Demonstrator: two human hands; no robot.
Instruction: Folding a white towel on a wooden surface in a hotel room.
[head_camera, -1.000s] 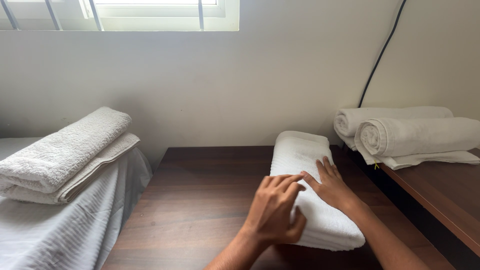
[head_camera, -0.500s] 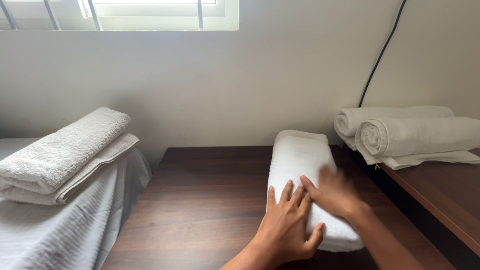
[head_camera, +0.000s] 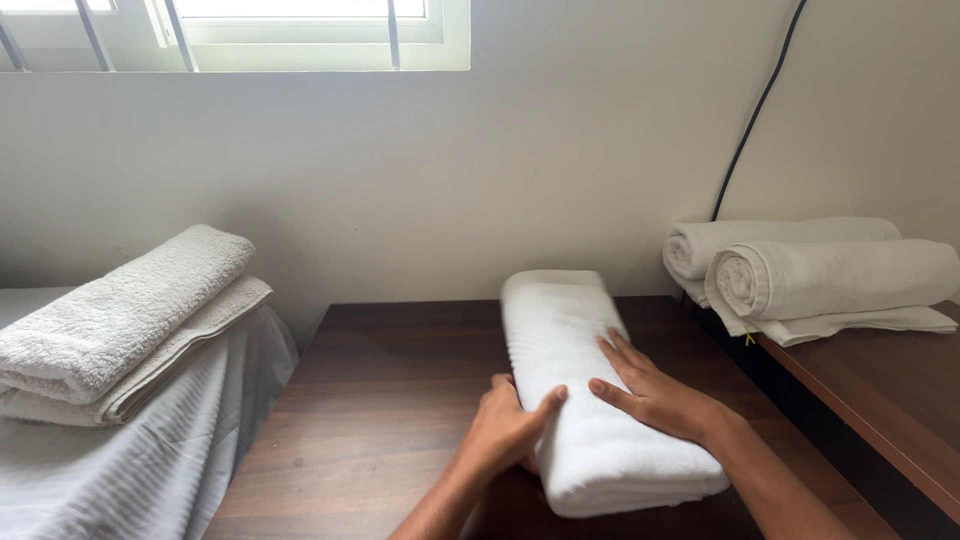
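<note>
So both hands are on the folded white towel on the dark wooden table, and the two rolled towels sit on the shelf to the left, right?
Not quite: in the head view the rolled towels sit on the shelf to the right. The rest holds: left hand and right hand are on the folded white towel on the dark wooden table.

Barred window (head_camera: 300, 25) above pale wall (head_camera: 450, 170), dark table (head_camera: 390, 400).

Towel (head_camera: 585, 400) is soft white terry cloth with a ribbed nap; table (head_camera: 390, 400) is dark, smooth, faintly glossy wood.
</note>
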